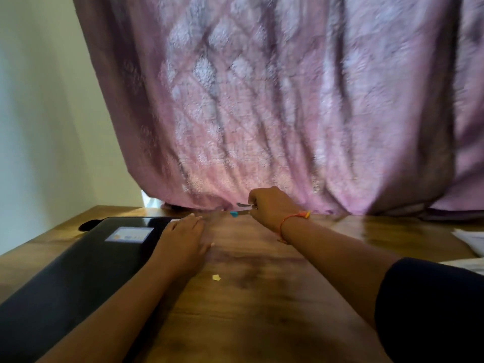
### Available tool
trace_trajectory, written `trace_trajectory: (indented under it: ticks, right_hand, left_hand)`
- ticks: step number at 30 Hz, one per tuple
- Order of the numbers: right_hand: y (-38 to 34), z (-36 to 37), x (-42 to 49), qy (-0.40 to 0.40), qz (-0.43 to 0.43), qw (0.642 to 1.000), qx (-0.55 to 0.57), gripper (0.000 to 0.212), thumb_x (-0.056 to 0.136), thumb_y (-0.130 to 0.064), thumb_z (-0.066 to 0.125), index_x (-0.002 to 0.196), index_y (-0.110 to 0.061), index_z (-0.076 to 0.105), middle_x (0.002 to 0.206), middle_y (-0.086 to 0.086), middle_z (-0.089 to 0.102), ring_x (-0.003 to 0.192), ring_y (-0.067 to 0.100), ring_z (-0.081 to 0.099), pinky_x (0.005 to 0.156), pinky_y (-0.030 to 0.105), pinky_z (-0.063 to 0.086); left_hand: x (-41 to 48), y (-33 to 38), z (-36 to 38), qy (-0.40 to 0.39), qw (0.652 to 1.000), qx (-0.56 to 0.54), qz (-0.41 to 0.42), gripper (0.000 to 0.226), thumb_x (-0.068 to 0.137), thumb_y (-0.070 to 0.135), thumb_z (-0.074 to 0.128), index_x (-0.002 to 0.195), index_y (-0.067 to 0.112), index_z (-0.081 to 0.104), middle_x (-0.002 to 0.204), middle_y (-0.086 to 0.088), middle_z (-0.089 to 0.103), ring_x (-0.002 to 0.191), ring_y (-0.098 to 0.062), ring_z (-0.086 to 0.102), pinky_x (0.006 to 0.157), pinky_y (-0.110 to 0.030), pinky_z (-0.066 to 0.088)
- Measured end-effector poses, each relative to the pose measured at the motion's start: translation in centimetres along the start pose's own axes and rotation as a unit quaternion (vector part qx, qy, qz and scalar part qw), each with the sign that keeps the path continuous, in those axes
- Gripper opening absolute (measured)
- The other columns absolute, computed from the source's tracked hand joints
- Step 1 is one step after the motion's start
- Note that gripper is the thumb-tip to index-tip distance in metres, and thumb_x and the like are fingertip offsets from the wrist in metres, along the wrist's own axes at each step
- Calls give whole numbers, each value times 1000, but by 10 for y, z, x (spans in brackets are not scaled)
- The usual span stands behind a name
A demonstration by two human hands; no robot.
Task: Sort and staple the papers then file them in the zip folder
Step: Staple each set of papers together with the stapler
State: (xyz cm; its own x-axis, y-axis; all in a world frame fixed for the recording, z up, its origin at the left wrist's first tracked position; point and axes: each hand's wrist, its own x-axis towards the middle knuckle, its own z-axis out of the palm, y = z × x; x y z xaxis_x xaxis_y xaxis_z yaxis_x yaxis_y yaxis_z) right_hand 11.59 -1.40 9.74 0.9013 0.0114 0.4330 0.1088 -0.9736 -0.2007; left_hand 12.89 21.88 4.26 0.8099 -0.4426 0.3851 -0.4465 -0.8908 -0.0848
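head view: our left hand (183, 238) lies flat, fingers straight, on the table (262, 310) with its edge on the black folder (78, 263), which stretches from 7 o'clock toward 10 o'clock. our right hand (272, 206) reaches to 12 o'clock, at the foot of the pink curtain (288, 100), fingers curled round a small metal tool with a blue tip (234, 213); we judge it the stapler, though blur leaves that unsure. the papers (471, 241) sit well apart at 3 o'clock, only their corner showing. a yellow scrap (216, 277) lies near the centre.

what could go wrong, as we judge it: the tool is held only at its rear end, so it may slip on the way back; the sleeve could brush the papers and scatter them.
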Motion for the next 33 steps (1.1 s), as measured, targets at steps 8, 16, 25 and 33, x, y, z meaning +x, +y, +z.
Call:
trace_trajectory:
  ticks: [8, 16, 25, 33]
  right_hand:
    - [74, -88, -132, 4, 51, 997, -55, 18, 85, -32, 64, 102, -27, 65, 100, 1, 69, 96, 25, 61, 77, 33, 50]
    - [157, -112, -174, -24, 109, 993, -40, 28, 89, -18, 68, 117, -23, 70, 114, 1, 71, 107, 20, 64, 93, 30, 50]
    - [227, -95, -163, -28, 175, 984, -11, 22, 91, -16, 63, 109, -25, 71, 109, -2, 69, 99, 18, 62, 86, 26, 48]
    - [250, -78, -157, -91, 178, 980, 11, 10, 89, -21, 69, 87, -30, 67, 91, -8, 63, 91, 17, 61, 82, 28, 47]
  left_hand:
    - [11, 114, -27, -4, 993, -105, 52, 64, 96, 58, 51, 143, 14, 48, 148, -7, 51, 137, -26, 44, 113, -36, 35]
    - [1, 210, -13, -22, 984, -171, 48, 59, 97, 57, 52, 145, 22, 45, 150, -1, 49, 138, -21, 45, 112, -37, 35]
    - [-4, 221, 8, -26, 979, -188, 70, 49, 99, 56, 49, 137, 25, 49, 141, 2, 52, 132, -19, 46, 109, -37, 38]
    - [-5, 234, 3, -30, 980, -163, 106, 49, 100, 57, 44, 140, 30, 45, 145, 5, 49, 134, -17, 44, 108, -35, 34]
